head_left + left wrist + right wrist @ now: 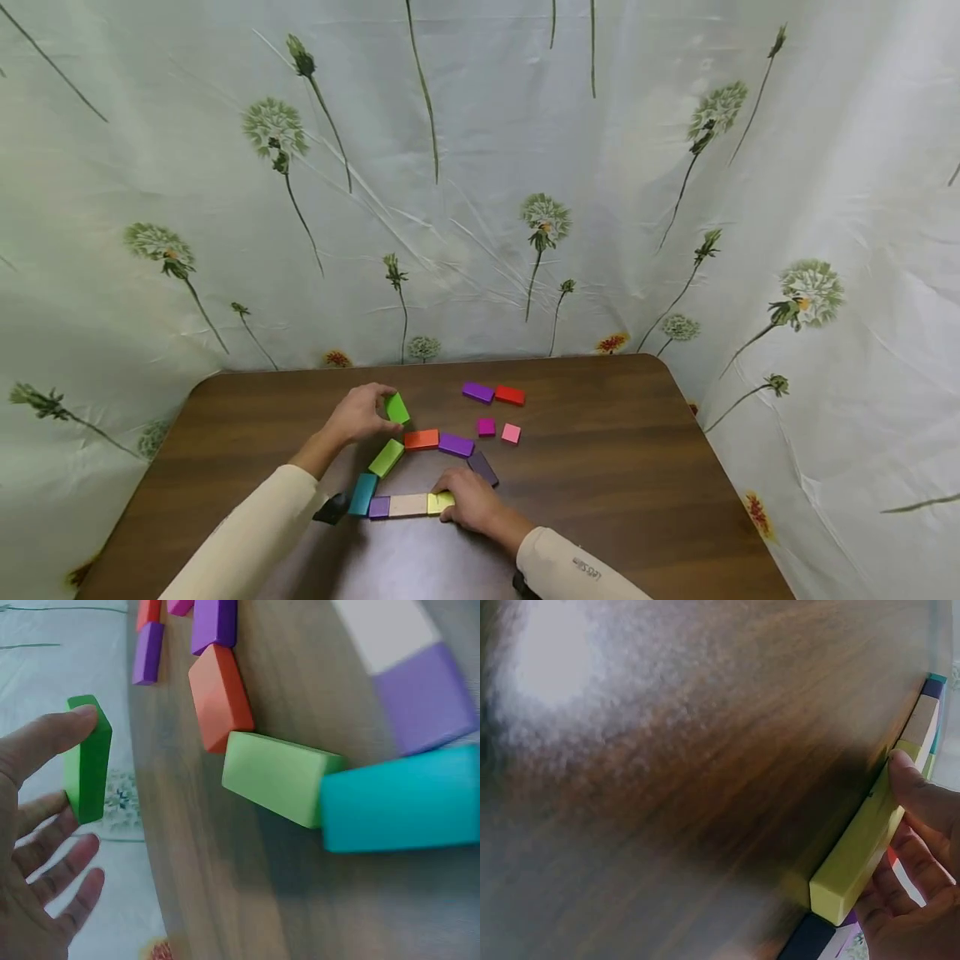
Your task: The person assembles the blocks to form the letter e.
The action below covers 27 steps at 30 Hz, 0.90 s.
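Observation:
My left hand (pixel 363 414) pinches a bright green block (pixel 397 408) between thumb and fingers; the left wrist view shows this green block (pixel 90 761) held up off the table. My right hand (pixel 474 500) grips a yellow block (pixel 440 502), thumb on its near side in the right wrist view (pixel 855 847). That block lies in line with a beige block (pixel 408 505) and a small purple block (pixel 379 507). A teal block (pixel 363 494), a light green block (pixel 387 458), an orange block (pixel 422 439), a purple block (pixel 456 445) and a dark block (pixel 482 468) curve round behind.
At the back of the brown table (pixel 600 433) lie a purple block (pixel 477 392) and a red block (pixel 510 396). Nearer are a magenta block (pixel 487 427) and a pink block (pixel 511 433). A flowered curtain (pixel 480 250) hangs behind the table.

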{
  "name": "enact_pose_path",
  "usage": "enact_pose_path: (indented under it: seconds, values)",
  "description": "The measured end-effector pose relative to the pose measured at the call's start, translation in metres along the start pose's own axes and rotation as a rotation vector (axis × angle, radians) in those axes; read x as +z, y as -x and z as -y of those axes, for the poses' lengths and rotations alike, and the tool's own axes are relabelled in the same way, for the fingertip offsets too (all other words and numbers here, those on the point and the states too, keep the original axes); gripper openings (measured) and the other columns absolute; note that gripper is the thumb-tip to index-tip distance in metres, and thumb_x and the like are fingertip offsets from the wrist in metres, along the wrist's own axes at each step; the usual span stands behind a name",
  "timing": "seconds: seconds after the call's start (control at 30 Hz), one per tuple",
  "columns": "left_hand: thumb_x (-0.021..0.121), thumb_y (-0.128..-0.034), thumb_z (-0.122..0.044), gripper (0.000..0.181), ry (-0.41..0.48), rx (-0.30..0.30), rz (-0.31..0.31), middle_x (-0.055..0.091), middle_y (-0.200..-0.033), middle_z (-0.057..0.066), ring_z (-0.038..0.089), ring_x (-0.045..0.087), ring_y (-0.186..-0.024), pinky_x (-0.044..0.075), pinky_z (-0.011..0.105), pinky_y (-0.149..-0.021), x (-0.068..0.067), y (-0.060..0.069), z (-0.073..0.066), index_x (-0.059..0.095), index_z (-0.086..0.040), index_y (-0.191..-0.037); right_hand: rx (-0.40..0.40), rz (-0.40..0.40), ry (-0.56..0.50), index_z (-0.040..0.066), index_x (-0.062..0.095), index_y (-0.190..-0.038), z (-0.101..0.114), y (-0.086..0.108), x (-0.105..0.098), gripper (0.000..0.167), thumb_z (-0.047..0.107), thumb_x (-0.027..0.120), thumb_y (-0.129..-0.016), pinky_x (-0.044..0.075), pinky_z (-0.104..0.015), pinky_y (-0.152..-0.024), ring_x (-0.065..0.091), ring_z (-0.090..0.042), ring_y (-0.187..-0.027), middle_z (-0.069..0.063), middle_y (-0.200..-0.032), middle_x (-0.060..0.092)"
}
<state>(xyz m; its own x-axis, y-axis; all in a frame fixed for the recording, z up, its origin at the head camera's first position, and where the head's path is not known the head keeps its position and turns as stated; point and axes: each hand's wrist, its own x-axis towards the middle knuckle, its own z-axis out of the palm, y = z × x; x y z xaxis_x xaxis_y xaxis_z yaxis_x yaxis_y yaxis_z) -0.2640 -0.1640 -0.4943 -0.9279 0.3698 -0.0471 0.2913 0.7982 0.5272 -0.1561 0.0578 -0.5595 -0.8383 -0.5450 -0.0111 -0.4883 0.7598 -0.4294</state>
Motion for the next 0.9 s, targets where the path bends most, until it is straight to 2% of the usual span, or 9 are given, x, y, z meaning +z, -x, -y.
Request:
enact_pose_path:
  seconds: [0.17,0.37,0.53,0.7,0.9]
  values:
    - [0.084,-0.0697,-0.025,0.062,0.01,-0.061,-0.053,0.063,-0.109,0.016,0.025,0.056,-0.087,0.049,0.04,-0.071,-0.003,0.037,-0.001,0.062,0.004,-0.12,0.011,0.015,-0.009,0.012,0.074,-0.099,-0.005,0.002,-0.004,0.03,0.014,0.083,-0.07,0.046,-0.024,-0.081,0.061,-0.011,-0.093,0.004,-0.095,0.069]
    - [0.083,-0.0701,-0.033,0.064,-0.072,-0.113,-0.093,0.063,-0.11,0.016,0.03,0.057,-0.094,0.05,0.05,-0.078,0.005,0.084,-0.001,0.062,0.002,-0.119,0.038,0.029,-0.042,0.01,0.074,-0.1,-0.007,0.001,-0.004,0.029,0.013,0.083,-0.073,0.047,-0.027,-0.082,0.061,-0.013,-0.093,0.002,-0.096,0.069]
    - [0.086,-0.0654,-0.037,0.062,-0.154,-0.11,-0.126,0.064,-0.104,0.011,0.028,0.059,-0.095,0.051,0.046,-0.076,0.02,0.117,0.0,0.066,-0.003,-0.113,0.041,0.012,-0.061,0.009,0.074,-0.1,-0.008,0.0,-0.001,0.029,0.012,0.083,-0.072,0.047,-0.027,-0.081,0.061,-0.014,-0.093,0.001,-0.096,0.069]
    - [0.086,-0.0629,-0.04,0.057,-0.196,-0.09,-0.144,0.064,-0.098,0.006,0.025,0.059,-0.091,0.05,0.044,-0.073,0.039,0.148,-0.001,0.069,-0.011,-0.108,0.035,0.014,-0.053,0.01,0.073,-0.099,-0.007,0.0,0.0,0.028,0.012,0.083,-0.073,0.047,-0.029,-0.082,0.061,-0.015,-0.094,0.001,-0.097,0.069]
    - [0.086,-0.0624,-0.042,0.047,-0.242,-0.08,-0.169,0.062,-0.092,0.0,0.021,0.057,-0.087,0.049,0.042,-0.074,0.061,0.175,0.0,0.071,-0.018,-0.1,0.045,0.036,-0.056,0.01,0.073,-0.101,0.0,-0.001,0.0,0.028,0.013,0.082,-0.074,0.047,-0.031,-0.083,0.06,-0.015,-0.095,0.001,-0.098,0.069]
